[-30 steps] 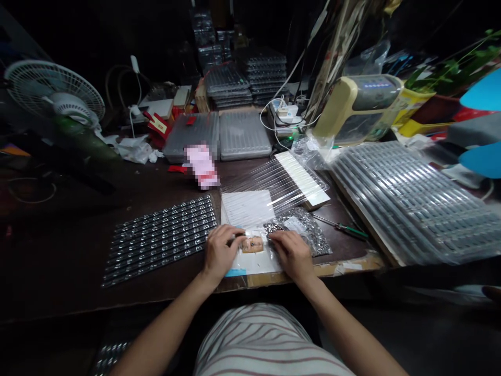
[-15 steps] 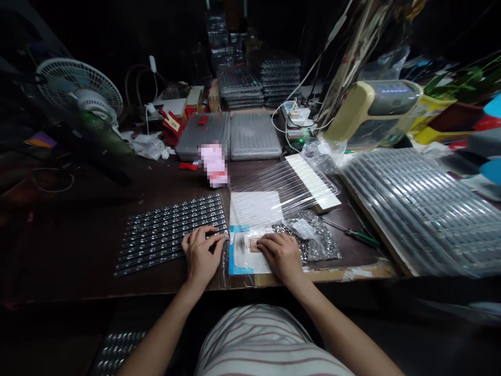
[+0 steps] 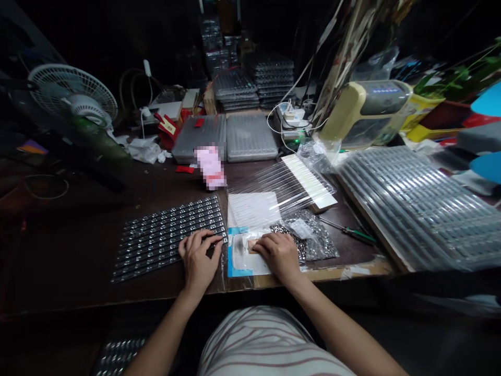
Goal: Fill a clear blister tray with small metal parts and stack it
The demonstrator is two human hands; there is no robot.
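Observation:
My left hand [image 3: 198, 256] lies on the near right corner of a dark tray of small shiny parts [image 3: 168, 236], fingers curled down onto its rows; I cannot see anything held in them. My right hand [image 3: 276, 251] rests on a white sheet with a blue edge [image 3: 239, 258], fingers bent over a small brown piece [image 3: 251, 245] that they press or pinch. A bag of small metallic parts [image 3: 309, 240] lies right of that hand.
A green-handled screwdriver [image 3: 354, 234] lies to the right. Large wrapped trays [image 3: 415, 203] fill the right side. A white strip under clear film [image 3: 309, 181], grey boxes [image 3: 227, 137], a fan [image 3: 74, 99] and a beige machine [image 3: 364, 112] stand behind.
My left hand moved left from the white sheet onto the tray of shiny parts. My right hand shifted slightly left over the brown piece. The camera view also shifted a little.

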